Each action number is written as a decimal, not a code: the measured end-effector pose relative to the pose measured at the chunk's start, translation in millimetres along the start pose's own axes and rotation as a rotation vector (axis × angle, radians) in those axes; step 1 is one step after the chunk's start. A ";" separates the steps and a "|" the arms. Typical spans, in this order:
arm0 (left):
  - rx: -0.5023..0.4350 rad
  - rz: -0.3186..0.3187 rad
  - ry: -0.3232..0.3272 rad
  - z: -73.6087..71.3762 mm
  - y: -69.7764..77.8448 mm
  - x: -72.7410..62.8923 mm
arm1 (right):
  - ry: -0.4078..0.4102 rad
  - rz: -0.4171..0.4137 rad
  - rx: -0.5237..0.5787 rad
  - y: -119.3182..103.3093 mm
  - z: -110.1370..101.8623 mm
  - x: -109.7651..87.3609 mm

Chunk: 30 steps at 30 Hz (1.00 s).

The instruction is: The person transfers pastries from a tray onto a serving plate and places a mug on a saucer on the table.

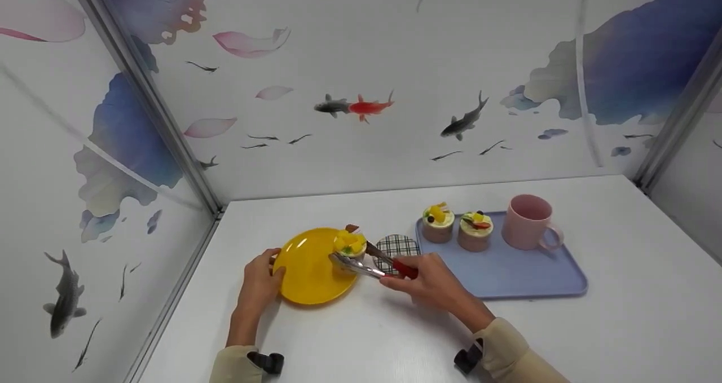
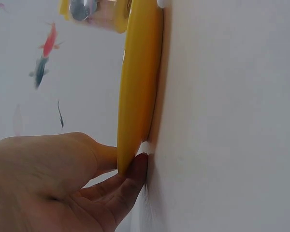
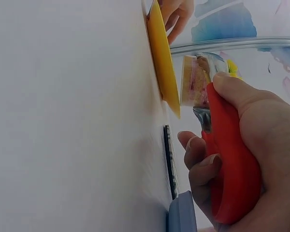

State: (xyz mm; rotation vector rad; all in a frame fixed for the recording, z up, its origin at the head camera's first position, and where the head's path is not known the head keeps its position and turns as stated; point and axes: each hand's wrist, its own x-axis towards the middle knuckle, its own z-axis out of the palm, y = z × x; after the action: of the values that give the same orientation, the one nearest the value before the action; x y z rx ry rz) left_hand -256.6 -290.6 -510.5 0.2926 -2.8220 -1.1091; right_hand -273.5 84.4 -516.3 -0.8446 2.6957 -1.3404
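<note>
My left hand (image 1: 262,278) pinches the left rim of a round yellow plate (image 1: 304,267), thumb above and fingers beneath, as the left wrist view shows. My right hand (image 1: 431,281) grips red-handled metal tongs (image 1: 361,268). Between the tong tips is a small cake (image 1: 351,241) topped with yellow fruit pieces, over the plate's right side. In the right wrist view the cake (image 3: 194,79) is seen from the side, upright and above the plate's surface, with layered pinkish sides.
A blue tray (image 1: 524,281) on the right bears two more fruit-topped cakes, one left (image 1: 437,230) and one nearer (image 1: 475,237), plus a pink mug (image 1: 524,228). Between plate and tray lies a round checked coaster (image 1: 397,245). White walls with painted fish enclose the white table (image 1: 361,338).
</note>
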 end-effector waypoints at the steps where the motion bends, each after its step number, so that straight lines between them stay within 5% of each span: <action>1: -0.001 -0.005 -0.001 0.2 0.5 0.0 | 0.001 0.000 0.004 -0.2 0.8 0.6; 16: 0.004 0.018 0.014 1.3 0.0 -0.5 | -0.009 0.021 -0.017 -3.7 8.0 3.9; 30: 0.003 -0.029 -0.005 1.1 1.3 0.3 | 0.005 0.035 -0.009 -5.9 13.8 11.5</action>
State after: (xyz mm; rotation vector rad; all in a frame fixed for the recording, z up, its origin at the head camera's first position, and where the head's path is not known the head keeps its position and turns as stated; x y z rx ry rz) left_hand -257.2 -289.0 -510.4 0.3327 -2.8336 -1.1124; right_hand -277.3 65.9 -518.2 -0.7921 2.7092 -1.3258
